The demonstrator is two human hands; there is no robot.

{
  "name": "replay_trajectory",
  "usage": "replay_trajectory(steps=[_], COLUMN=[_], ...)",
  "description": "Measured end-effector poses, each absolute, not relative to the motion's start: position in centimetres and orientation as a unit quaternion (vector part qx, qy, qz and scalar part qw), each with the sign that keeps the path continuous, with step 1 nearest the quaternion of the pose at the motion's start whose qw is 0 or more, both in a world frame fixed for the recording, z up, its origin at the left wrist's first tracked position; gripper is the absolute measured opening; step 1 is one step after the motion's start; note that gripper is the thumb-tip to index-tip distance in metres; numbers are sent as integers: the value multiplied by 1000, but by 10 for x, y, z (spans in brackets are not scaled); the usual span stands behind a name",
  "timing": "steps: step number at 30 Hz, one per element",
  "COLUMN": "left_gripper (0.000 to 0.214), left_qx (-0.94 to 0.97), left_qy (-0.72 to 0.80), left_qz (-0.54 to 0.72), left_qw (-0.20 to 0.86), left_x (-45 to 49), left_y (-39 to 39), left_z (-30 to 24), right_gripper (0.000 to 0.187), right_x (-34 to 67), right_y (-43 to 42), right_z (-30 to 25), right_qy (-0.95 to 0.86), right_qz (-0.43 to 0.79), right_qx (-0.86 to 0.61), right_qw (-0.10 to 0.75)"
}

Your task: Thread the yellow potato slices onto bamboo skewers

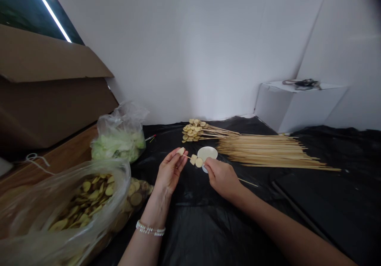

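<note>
Between the fingers of my left hand (172,170) is a pale slice (181,151), pinched at the tip of a thin wooden skewer (249,182). My right hand (222,177) is closed around that skewer, whose tail end sticks out to the right past the hand. A few round slices (199,162) are threaded on the skewer between both hands. Just behind them stands a small white bowl (207,152), partly hidden by my right hand. Farther back lies a bundle of filled skewers (193,130), with slices at their left ends.
Many bare skewers (274,151) lie spread at the right back. An open plastic bag of slices (119,175) stands front left, with a bag of pale green pieces (117,143) behind it. A cardboard box (53,107) is at left, a white box (300,103) at right. Black sheeting (196,226) covers the surface.
</note>
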State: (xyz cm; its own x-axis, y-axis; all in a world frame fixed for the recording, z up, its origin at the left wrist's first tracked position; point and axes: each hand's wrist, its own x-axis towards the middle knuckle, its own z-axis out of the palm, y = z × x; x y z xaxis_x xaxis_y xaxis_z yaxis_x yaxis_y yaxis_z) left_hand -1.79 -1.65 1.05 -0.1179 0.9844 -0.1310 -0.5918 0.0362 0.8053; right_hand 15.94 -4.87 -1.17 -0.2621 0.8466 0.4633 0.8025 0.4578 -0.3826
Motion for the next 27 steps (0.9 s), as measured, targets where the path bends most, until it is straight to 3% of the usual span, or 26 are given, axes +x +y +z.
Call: replay_trajectory(steps=[27], left_gripper=[14], left_qx=[189], left_qy=[389], left_qz=[653], left_qw=[621], left_x=[-20], left_y=[-13], left_z=[9], right_gripper=[18], right_x=[160], right_y=[-48], right_z=[-12], right_qy=[-794], right_qz=[27], right_qx=[-521], right_qw=[312])
